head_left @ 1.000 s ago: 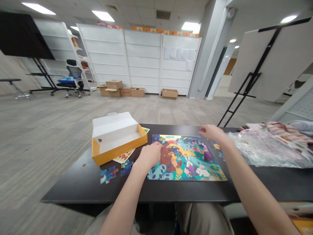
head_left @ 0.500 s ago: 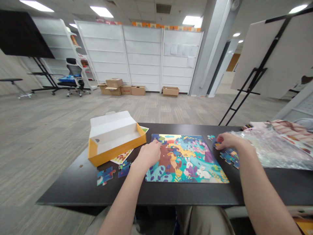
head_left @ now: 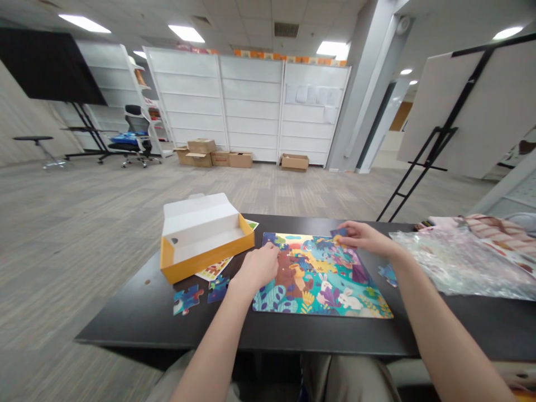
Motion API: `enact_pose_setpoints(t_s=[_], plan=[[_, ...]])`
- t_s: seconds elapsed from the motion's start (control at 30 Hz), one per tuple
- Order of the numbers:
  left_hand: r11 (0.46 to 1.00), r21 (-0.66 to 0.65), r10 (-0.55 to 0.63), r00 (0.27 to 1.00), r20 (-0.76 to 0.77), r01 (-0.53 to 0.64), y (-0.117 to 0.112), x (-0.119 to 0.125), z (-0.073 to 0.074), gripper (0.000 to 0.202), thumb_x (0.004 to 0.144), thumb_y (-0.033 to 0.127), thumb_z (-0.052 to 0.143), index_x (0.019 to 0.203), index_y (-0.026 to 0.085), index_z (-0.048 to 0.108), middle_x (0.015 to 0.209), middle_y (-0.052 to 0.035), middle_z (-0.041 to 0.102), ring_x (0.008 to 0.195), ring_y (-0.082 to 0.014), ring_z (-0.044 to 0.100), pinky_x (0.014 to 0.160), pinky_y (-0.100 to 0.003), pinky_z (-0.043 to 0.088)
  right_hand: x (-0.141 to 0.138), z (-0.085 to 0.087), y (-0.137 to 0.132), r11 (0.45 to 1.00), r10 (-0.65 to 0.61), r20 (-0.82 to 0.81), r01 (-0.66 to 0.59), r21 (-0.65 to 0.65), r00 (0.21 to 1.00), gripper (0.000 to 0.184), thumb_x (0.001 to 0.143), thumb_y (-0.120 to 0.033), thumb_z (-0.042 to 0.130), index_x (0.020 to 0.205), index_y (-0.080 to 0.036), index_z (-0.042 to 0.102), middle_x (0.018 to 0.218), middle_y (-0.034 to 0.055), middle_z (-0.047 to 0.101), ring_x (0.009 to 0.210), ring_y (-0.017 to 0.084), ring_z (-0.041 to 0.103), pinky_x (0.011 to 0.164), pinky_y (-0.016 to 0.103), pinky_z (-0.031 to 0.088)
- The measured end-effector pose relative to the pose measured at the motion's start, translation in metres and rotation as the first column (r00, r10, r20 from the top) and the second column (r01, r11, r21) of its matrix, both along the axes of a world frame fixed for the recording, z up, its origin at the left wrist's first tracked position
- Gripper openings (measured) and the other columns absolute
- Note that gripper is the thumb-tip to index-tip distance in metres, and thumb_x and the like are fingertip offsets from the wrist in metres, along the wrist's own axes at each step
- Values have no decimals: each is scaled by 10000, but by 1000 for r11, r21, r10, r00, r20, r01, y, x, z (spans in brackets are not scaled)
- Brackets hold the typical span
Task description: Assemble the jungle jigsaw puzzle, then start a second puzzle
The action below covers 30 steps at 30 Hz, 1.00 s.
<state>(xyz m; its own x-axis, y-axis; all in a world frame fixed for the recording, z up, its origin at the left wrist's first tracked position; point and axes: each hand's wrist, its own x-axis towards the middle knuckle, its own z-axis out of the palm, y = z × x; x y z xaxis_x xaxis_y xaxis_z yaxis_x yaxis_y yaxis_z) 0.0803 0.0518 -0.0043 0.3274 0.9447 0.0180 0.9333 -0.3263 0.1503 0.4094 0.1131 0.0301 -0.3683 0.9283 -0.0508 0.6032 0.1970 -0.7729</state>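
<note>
A colourful jigsaw puzzle (head_left: 310,285) with rabbits and a bear lies flat on the dark table (head_left: 138,329). Against its left edge rests my left hand (head_left: 258,267), fingers curled and closed; whatever sits under the fingertips is hidden. My right hand (head_left: 364,237) pinches a blue-and-orange puzzle piece (head_left: 338,233) at the puzzle's upper right corner. Loose puzzle pieces (head_left: 187,300) lie left of my left forearm, with a darker puzzle piece (head_left: 218,289) beside them. Another blue puzzle piece (head_left: 388,274) lies right of the puzzle, partly behind my right forearm.
An open yellow box (head_left: 209,258) with a white inside stands on the table's left, over printed cards (head_left: 214,269). Clear plastic wrapping (head_left: 456,262) and striped fabric (head_left: 494,229) cover part of the right side. An easel board (head_left: 464,111) stands beyond the table.
My right hand has moved left from the loose pieces to the puzzle's upper right corner, now carrying a piece. My left hand stays at the left edge. The view has shifted slightly.
</note>
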Motion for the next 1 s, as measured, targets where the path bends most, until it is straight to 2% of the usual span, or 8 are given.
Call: enact_pose_setpoints(t_s=[0.07,0.17,0.3,0.47,0.67,0.87,1.0], plan=[[1000,0,-3,1000,-3,3,-1,0,0,323,963,203,400,1178,190,640,1270,-125,626,988,-270,708,853,-392,552,-25,-10,-1,992,106,-44,-109,-64,993,599,734,-643,717,1087,-186,558,739,10,683,619,150,622,554,258,450],[1000,-6,-6,1000,-10,6,-2,-1,0,320,965,209,410,1199,194,627,1290,-131,613,996,-266,708,858,-390,550,-48,-25,-4,975,186,-37,-189,-113,982,510,767,-591,714,1050,-202,543,698,-25,657,556,131,593,495,238,409],[1000,0,-8,1000,-12,8,-4,-1,-2,318,974,220,397,1207,197,612,1290,-129,610,1001,-269,705,857,-397,548,-56,-36,-7,969,230,-6,-229,-96,973,418,810,-528,702,1031,-204,558,645,-57,618,511,103,535,474,219,367],[1000,13,-10,1000,-7,10,-3,-2,-3,314,963,213,396,1182,194,619,1274,-120,617,977,-269,710,840,-398,552,-57,-38,-7,957,265,-84,-272,-102,961,398,817,-450,713,1094,-203,568,776,-18,672,671,142,639,600,256,483],[999,29,-21,1000,5,21,-2,-3,-5,295,965,224,412,1175,198,618,1278,-108,620,978,-260,711,829,-377,554,-57,-41,-6,966,230,-156,-245,-86,961,519,768,-412,762,1187,-193,547,870,2,670,779,156,662,723,297,524],[999,39,-27,1000,13,27,-2,-5,-7,289,960,212,415,1164,196,620,1285,-99,619,958,-255,714,820,-373,557,-58,-52,0,973,192,-220,-215,-82,956,478,770,-462,753,1112,-181,571,867,12,671,785,161,669,766,323,534],[999,43,-34,999,20,33,-2,-7,-8,296,966,217,418,1189,208,614,1305,-92,610,976,-247,712,836,-363,553,-60,-58,4,988,151,-206,-153,6,967,406,776,-463,739,1022,-177,587,845,11,665,754,153,647,747,317,522]])
